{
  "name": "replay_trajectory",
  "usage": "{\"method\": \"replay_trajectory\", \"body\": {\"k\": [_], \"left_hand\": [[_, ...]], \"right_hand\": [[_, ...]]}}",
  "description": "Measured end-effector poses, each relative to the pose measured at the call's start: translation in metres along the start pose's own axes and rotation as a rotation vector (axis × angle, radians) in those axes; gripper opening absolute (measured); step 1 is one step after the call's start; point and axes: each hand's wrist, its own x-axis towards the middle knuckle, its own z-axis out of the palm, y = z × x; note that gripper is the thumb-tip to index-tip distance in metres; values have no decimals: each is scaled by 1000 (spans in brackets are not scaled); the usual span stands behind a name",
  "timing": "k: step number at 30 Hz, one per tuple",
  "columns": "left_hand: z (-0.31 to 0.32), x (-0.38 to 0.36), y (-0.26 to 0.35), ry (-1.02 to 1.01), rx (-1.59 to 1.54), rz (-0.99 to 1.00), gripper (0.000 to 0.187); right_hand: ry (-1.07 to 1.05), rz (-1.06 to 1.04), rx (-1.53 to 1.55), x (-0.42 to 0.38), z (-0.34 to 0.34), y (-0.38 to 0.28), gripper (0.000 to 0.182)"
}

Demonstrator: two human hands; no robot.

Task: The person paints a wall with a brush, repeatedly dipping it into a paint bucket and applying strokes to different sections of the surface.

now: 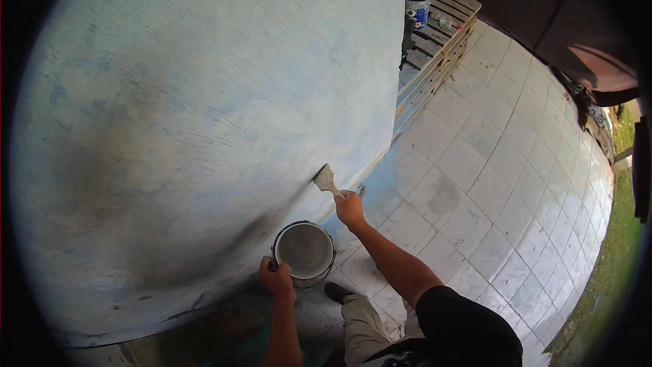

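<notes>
My right hand (pixel 350 210) grips the handle of a wide, paint-smeared paintbrush (pixel 326 178). The dark bristle end meets or almost meets the lower part of a large wall (pixel 224 109), whose whitish coat lets patches of blue show through. Lower down, my left hand (pixel 277 277) clasps the rim of a round paint bucket (pixel 305 250), thumb over the edge. Pale greyish liquid seems to fill part of the bucket, which is held close beside the wall. Its wire handle hangs along the side.
Past the wall's right edge stands a slatted wooden bench (pixel 445 41) carrying a blue-labelled paint bucket (pixel 418 8). Pale floor tiles (pixel 489 183) with stains stretch to the right, ending at grass (pixel 604 272). Dark cloth (pixel 543 7) hangs at upper right. My shoe (pixel 336 292) is below the bucket.
</notes>
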Motion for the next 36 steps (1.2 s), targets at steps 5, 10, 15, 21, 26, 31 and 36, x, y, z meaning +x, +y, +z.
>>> {"method": "replay_trajectory", "body": {"k": [5, 10, 15, 21, 26, 31, 36], "left_hand": [[-4, -3, -2, -1, -25, -23, 28], [-1, -2, -5, 15, -24, -20, 27], [2, -1, 0, 4, -23, -33, 27], [3, -6, 12, -14, 10, -23, 34], [5, -7, 10, -12, -60, -62, 35], [8, -5, 0, -7, -13, -41, 34], [15, -4, -10, -18, -133, -35, 23]], "right_hand": [[-95, -144, 133, -32, -8, -60, 25], [-164, -66, 144, -54, -32, -35, 24], [-9, 185, 91, 18, 10, 61, 28], [14, 78, 92, 20, -7, -44, 34], [-71, -101, 235, -41, -44, -93, 37], [-12, 35, 13, -14, -43, -4, 31], [103, 69, -152, 58, -6, 96, 35]]}}
